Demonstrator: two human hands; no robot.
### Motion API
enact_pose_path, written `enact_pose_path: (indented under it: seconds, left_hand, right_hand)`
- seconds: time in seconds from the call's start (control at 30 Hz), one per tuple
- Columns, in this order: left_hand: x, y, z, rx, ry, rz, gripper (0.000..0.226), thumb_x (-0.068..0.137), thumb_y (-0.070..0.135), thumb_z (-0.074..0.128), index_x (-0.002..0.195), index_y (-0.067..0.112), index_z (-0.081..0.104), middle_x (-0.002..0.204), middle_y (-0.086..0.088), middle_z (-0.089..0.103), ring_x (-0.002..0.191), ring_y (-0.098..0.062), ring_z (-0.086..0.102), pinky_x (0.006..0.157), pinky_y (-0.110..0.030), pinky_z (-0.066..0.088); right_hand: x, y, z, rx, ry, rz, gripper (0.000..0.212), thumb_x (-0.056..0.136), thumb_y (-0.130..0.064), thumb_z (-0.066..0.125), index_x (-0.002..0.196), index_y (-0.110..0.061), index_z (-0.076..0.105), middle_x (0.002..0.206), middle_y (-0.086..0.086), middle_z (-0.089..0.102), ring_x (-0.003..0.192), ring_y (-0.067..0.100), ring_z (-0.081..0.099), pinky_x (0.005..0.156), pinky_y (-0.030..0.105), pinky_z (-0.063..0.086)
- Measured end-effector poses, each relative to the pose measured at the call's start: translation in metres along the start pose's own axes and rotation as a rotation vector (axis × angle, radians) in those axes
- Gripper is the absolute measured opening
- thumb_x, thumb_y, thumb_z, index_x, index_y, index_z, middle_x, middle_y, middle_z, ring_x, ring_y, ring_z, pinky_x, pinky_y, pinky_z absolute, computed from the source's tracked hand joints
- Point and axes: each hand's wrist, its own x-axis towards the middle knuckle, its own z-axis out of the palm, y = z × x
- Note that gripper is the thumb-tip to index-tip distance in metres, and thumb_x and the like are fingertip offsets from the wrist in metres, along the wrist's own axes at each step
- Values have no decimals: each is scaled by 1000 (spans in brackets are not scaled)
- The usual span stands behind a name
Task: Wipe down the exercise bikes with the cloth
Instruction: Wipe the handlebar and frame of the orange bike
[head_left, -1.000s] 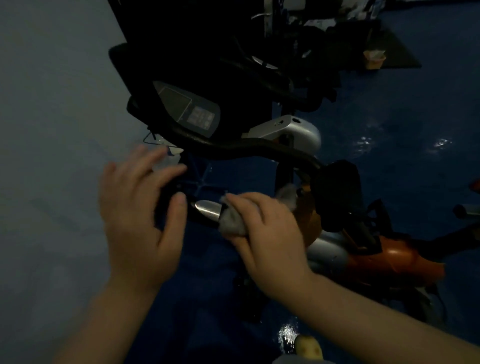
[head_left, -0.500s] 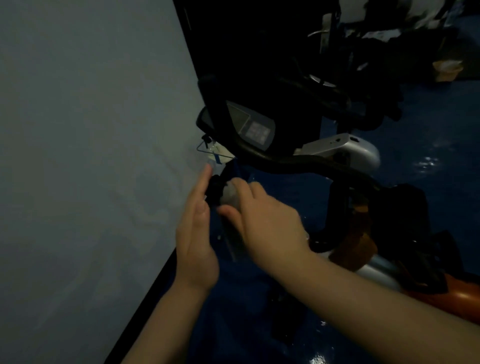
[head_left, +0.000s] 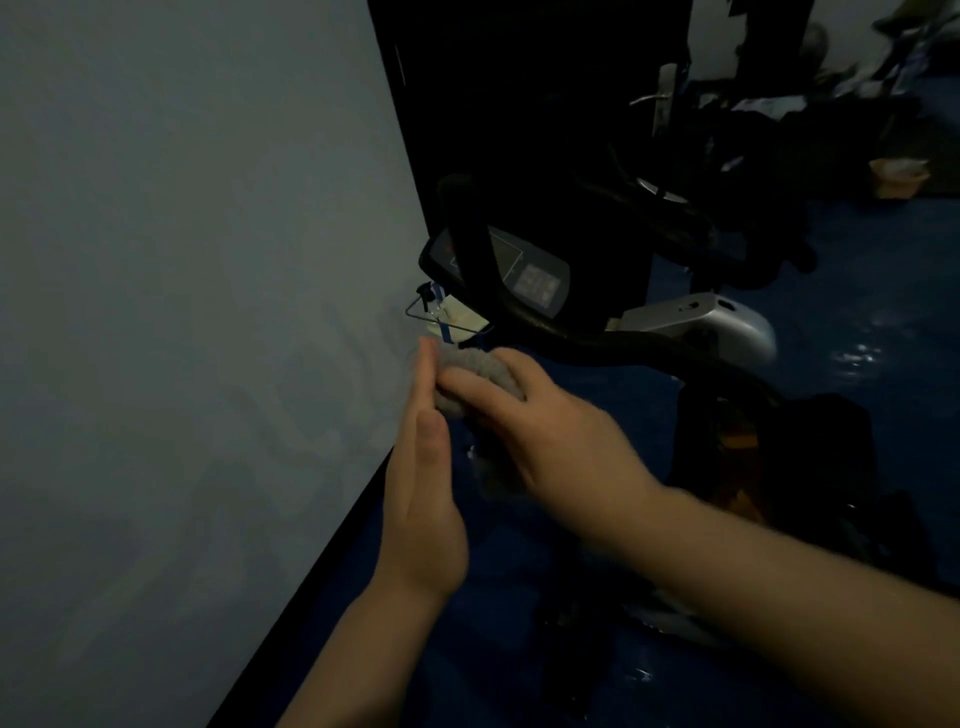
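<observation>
Gripping cloth (head_left: 470, 371) w/ right hand (head_left: 561, 441) | left hand (head_left: 423, 488) flat, fingers straight, touching cloth

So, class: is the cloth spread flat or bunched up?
Bunched up. The grey cloth sits as a rounded wad, gripped by the right hand, with the left hand's straight fingers against it.

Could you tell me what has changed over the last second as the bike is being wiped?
The left hand went from spread, palm down, to edge-on with straight fingers against the cloth. The right hand slid the cloth leftward along the handle to its end near the wall; the shiny grip plate is now covered. The view swung toward the wall. The right hand grips the cloth throughout; the console is unmoved.
</observation>
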Motion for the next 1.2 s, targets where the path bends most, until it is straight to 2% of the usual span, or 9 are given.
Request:
enact_pose_path:
  seconds: [0.13,0.27,0.4,0.47,0.53,0.63,0.87,1.1,1.2]
  left_hand:
    - [6,-1,-2,-69,8,-45,57,98,44,19,150,22,20,150,23,29,135,13,28,102,-2,27]
    - [5,-3,0,-16,-12,-22,53,99,38,18,149,21,25,149,21,31,135,12,29,104,-3,25]
    - [10,-4,0,105,-39,75,65,98,55,19,148,14,26,153,13,31,139,5,27,108,-5,22]
    - [13,-3,1,128,-57,84,77,91,66,20,148,15,28,153,11,32,140,3,27,110,-9,21]
    - [14,-4,2,122,-58,81,78,90,68,21,148,16,30,153,10,32,140,2,27,112,-11,21]
    - [13,-6,2,125,-55,74,67,94,56,23,147,16,30,153,10,33,140,2,27,112,-10,21]
    - [13,-8,2,94,-71,80,62,94,47,22,148,16,26,153,9,32,139,2,29,113,-13,22]
    - [13,-13,4,71,-21,94,50,101,31,21,147,15,30,152,6,36,138,0,32,115,-21,26]
    - [15,-13,1,146,-33,155,55,98,37,23,145,10,33,151,2,37,139,-4,32,113,-16,25]
  right_hand:
    - [18,-13,1,296,58,139,35,102,-33,29,136,-33,36,119,0,50,94,20,58,73,45,52]
    - [-8,-11,15,4,95,172,55,99,-35,35,148,-33,9,124,4,49,89,21,57,67,38,51]
    - [-57,5,12,-272,34,215,80,89,-24,59,151,-22,9,123,2,53,88,18,55,71,30,47]
    - [-67,4,1,-130,62,262,78,90,-29,59,150,-27,9,127,-13,45,102,7,50,84,23,41]
    - [-62,2,-13,184,96,364,50,91,-46,47,137,-33,36,120,-24,44,105,-5,45,89,16,37]
    - [-28,11,-18,440,270,552,36,88,-50,46,84,-16,58,86,-2,57,79,7,54,72,26,43]
    - [-29,-23,16,-122,255,496,31,99,-36,31,111,-22,56,109,0,59,89,20,58,74,38,48]
    - [11,-37,20,-16,325,509,33,98,-37,25,104,-19,53,88,0,60,72,21,58,57,33,43]
    - [-29,-12,7,-113,156,525,41,96,-45,22,93,-22,57,80,-2,58,65,21,59,52,34,46]
